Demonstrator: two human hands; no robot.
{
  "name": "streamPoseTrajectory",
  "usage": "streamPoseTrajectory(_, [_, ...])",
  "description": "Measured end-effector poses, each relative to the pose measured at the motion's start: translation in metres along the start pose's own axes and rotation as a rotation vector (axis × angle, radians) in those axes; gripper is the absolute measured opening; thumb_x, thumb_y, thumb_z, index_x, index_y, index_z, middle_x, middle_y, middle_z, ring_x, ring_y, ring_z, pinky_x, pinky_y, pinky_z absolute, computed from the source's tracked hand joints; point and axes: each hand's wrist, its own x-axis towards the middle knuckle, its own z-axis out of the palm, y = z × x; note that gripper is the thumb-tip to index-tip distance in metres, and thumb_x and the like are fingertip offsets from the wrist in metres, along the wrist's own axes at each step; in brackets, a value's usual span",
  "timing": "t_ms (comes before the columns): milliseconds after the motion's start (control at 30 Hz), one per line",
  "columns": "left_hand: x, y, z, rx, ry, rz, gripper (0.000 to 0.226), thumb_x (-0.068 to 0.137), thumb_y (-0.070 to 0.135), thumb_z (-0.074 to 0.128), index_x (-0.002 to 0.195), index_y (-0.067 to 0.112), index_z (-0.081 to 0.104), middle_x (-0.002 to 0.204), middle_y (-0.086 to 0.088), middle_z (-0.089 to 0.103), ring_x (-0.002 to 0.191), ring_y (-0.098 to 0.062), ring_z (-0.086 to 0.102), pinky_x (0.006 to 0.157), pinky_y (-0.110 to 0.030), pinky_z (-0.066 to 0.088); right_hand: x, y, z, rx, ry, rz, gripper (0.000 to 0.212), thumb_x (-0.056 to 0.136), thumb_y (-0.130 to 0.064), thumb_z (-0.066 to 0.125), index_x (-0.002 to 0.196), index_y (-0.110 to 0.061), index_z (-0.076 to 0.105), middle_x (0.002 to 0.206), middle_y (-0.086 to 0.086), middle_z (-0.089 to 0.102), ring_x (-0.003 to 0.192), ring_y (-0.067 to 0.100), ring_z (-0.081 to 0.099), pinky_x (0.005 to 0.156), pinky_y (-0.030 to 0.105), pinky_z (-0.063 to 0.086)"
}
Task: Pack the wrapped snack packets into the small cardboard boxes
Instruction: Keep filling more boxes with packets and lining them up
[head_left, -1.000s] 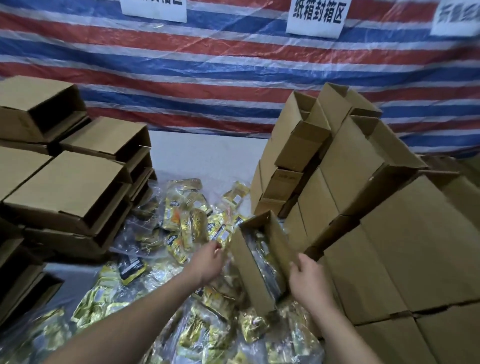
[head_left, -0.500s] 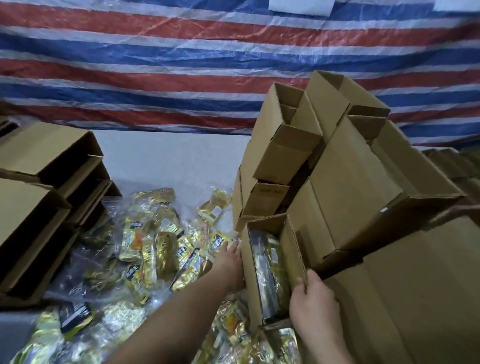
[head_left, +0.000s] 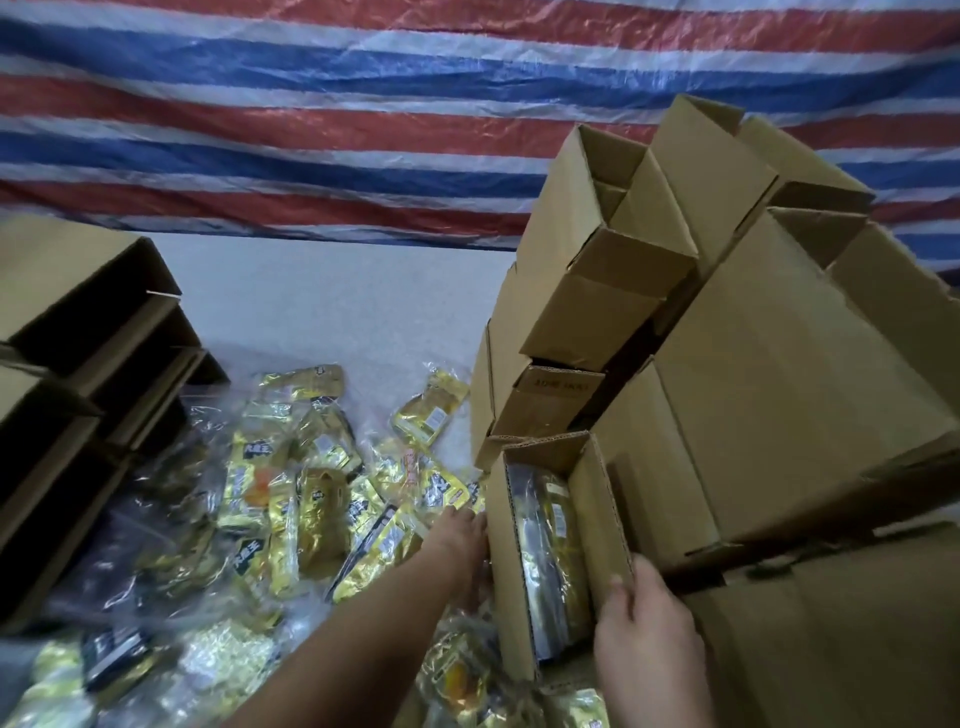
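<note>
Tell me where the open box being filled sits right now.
In the head view, the open box stands low and right of centre, between the left hand and right hand, against the stacked boxes, with loose packets on its left.

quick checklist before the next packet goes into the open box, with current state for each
1. Open box top unblocked: ok, flaps stand apart.
2. Box steadied: ok, left hand against its left wall, right hand holding the right flap.
3. Room left inside: cannot tell, packets in the box already fill much of it.
4. A hand free to pick: not ok, both on the box.
5. Loose packets within reach: ok, piled just left of the box.
</note>
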Motion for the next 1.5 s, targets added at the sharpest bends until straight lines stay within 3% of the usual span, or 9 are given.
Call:
streamPoseTrajectory(300, [-0.051,0.009,0.019,-0.081,0.040,0.007,0.084,0.095,0.057,0.049,0.157,0.013,0.016,0.161,-0.020,0.021,0.148,-0.040,0.018,0.121,-0.059,0.011,-0.013,-0.009,-0.001,-0.057,0.001,-0.024,0.042,0.105,-0.023,0.039,0.145,-0.015,0.044,0.133,0.012,0.061,0.120,0.036,0.056,0.097,0.037,0.045])
streamPoseTrajectory(467, [-0.085,0.011,0.016,-0.228,-0.109,0.009,0.078,0.090,0.056,0.059,0.150,0.011,0.036,0.144,-0.018,0.047,0.131,-0.036,0.045,0.117,-0.054,0.026,-0.024,-0.007,-0.004,-0.064,-0.008,-0.053,0.042,0.105,-0.022,0.038,0.146,-0.014,0.043,0.134,0.013,0.060,0.120,0.037,0.056,0.098,0.038,0.044])
streamPoseTrajectory(600, [-0.084,0.004,-0.012,-0.707,-0.123,-0.180,0.077,0.079,0.047,0.077,0.141,0.016,0.043,0.115,-0.007,0.063,0.084,-0.016,0.059,0.077,-0.032,0.055,-0.033,-0.014,-0.007,-0.027,0.000,-0.083,0.043,0.105,-0.023,0.037,0.148,-0.016,0.040,0.132,0.011,0.062,0.119,0.034,0.058,0.097,0.036,0.045])
streamPoseTrajectory(667, [-0.072,0.006,-0.029,-0.515,0.044,-0.236,0.094,0.081,0.051,0.075,0.149,0.008,0.027,0.139,-0.017,0.048,0.114,-0.029,0.056,0.094,-0.040,0.052,-0.036,-0.012,-0.011,-0.016,0.021,-0.094,0.042,0.105,-0.022,0.036,0.147,-0.016,0.041,0.131,0.012,0.062,0.118,0.034,0.058,0.097,0.037,0.044])
streamPoseTrajectory(733, [-0.060,0.019,-0.028,-0.154,0.038,-0.092,0.105,0.087,0.068,0.055,0.157,0.006,0.008,0.163,-0.021,0.009,0.148,-0.043,0.016,0.119,-0.058,0.020,-0.040,-0.008,-0.015,-0.023,0.035,-0.075,0.042,0.105,-0.023,0.037,0.147,-0.018,0.041,0.133,0.010,0.061,0.119,0.033,0.057,0.097,0.036,0.044])
streamPoseTrajectory(833, [-0.037,0.034,-0.008,0.065,-0.014,0.077,0.097,0.088,0.078,0.037,0.158,0.015,0.014,0.164,-0.019,0.005,0.150,-0.044,-0.007,0.117,-0.066,-0.005,-0.042,-0.006,-0.021,-0.023,0.049,-0.040,0.043,0.105,-0.025,0.038,0.149,-0.023,0.040,0.138,0.005,0.058,0.124,0.028,0.055,0.100,0.033,0.044])
streamPoseTrajectory(1067, [-0.035,0.045,-0.015,0.001,-0.031,0.067,0.102,0.083,0.074,0.058,0.158,0.017,0.020,0.162,-0.018,0.020,0.145,-0.041,0.026,0.116,-0.065,0.021,-0.017,-0.003,-0.018,-0.067,0.026,-0.034,0.043,0.105,-0.023,0.039,0.148,-0.022,0.040,0.140,0.008,0.057,0.126,0.032,0.053,0.103,0.035,0.042])
streamPoseTrajectory(1200, [-0.054,0.042,0.004,-0.036,-0.018,0.056,0.108,0.086,0.072,0.054,0.158,0.012,0.000,0.163,-0.023,-0.004,0.145,-0.046,0.023,0.116,-0.066,0.020,-0.006,-0.006,0.001,-0.101,-0.009,-0.071,0.042,0.104,-0.020,0.039,0.146,-0.017,0.042,0.135,0.012,0.059,0.121,0.036,0.056,0.097,0.037,0.044])
streamPoseTrajectory(1500, [-0.091,0.055,0.024,-0.088,-0.045,0.012,0.107,0.086,0.057,0.067,0.158,0.020,-0.002,0.161,-0.023,0.017,0.147,-0.046,0.018,0.117,-0.069,0.003,0.021,-0.002,0.035,-0.045,-0.020,-0.121,0.038,0.102,-0.010,0.040,0.139,-0.006,0.045,0.129,0.019,0.062,0.114,0.040,0.060,0.090,0.038,0.048])
